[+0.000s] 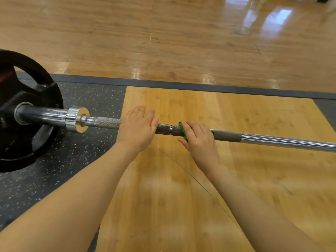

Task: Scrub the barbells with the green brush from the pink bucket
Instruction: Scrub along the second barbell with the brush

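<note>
A: Count so far: one barbell (227, 136), one green brush (182, 130), two bare hands. The pink bucket is nowhere in view.

B: Plates?

A: One black weight plate (27, 110) showing, round, matte, with cut-out grip holes, sitting on the bar's left end. One polished chrome collar (76, 119) is gleaming just inboard of it.

B: How is the bar lying?

A: It is running left to right across the platform (181, 179), a cylinder in three finishes: shiny sleeve, grey cross-hatched knurling in the middle stretch, smooth bright steel toward the right edge.

B: Hands?

A: The left hand (138, 128) is resting flat on the knurling, fingers (141, 110) stretched out and nearly together, gripping nothing. The right hand (198, 138) is curling over the brush, fingers closed on it, pressing it against the bar. Only a thin green plastic edge with a dark tip is showing; the bristles are hidden under the palm.

B: Ground?

A: Three surfaces. The platform is pale wood with straight grain, a black rubber mat (81, 151) with white flecks is lying under the plate, and glossy wood-plank floor (163, 42) is reflecting light beyond a dark grey border strip (200, 87).
</note>
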The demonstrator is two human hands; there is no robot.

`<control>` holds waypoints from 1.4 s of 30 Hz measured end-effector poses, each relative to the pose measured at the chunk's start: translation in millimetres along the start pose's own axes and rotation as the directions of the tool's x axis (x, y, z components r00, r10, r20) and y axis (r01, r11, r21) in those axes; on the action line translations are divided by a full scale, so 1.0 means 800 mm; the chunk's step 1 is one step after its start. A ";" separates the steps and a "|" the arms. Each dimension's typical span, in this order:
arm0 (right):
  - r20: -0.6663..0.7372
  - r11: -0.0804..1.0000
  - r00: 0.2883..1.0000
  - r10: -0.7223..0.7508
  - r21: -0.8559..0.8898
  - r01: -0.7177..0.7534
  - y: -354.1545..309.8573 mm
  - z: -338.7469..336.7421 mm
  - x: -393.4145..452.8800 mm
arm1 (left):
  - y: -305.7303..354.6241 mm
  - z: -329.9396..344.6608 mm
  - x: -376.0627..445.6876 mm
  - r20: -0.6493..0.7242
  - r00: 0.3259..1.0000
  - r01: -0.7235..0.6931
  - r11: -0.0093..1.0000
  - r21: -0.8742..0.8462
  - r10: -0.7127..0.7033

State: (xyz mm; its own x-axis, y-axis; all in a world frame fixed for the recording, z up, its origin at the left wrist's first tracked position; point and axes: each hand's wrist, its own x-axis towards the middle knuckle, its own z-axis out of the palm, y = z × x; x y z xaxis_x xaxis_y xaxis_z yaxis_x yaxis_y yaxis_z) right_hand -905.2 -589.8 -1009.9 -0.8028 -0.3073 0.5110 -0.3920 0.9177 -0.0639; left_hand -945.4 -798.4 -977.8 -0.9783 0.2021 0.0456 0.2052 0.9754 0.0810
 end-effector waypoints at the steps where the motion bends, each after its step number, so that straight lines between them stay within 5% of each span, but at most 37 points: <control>1: 0.006 1.000 1.000 0.030 -0.001 -0.030 0.008 -0.004 -0.006 | 0.000 -0.001 -0.001 0.005 1.000 -0.001 1.000 0.001 0.001; 10: 0.037 0.957 0.957 0.289 -0.041 -0.288 0.051 -0.095 -0.047 | 0.003 -0.016 -0.008 0.114 0.993 0.009 1.000 -0.011 -0.007; 24: 0.107 0.957 0.961 0.254 -0.172 -0.234 0.023 -0.208 -0.087 | 0.080 -0.058 -0.060 0.116 0.960 -0.260 0.966 0.016 0.256; 42: 0.154 0.960 0.954 0.258 0.069 -0.271 0.085 -0.081 -0.033 | 0.145 -0.001 0.026 0.067 0.995 -0.071 0.997 -0.008 0.072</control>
State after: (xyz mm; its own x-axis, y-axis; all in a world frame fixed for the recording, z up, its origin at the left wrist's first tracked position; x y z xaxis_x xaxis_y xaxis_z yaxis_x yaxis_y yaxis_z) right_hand -881.6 -503.3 -971.7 -0.9362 -0.0952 0.3385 -0.1898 0.9472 -0.2586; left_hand -941.8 -681.2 -966.3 -0.9607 0.2771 -0.0154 0.2748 0.9577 0.0853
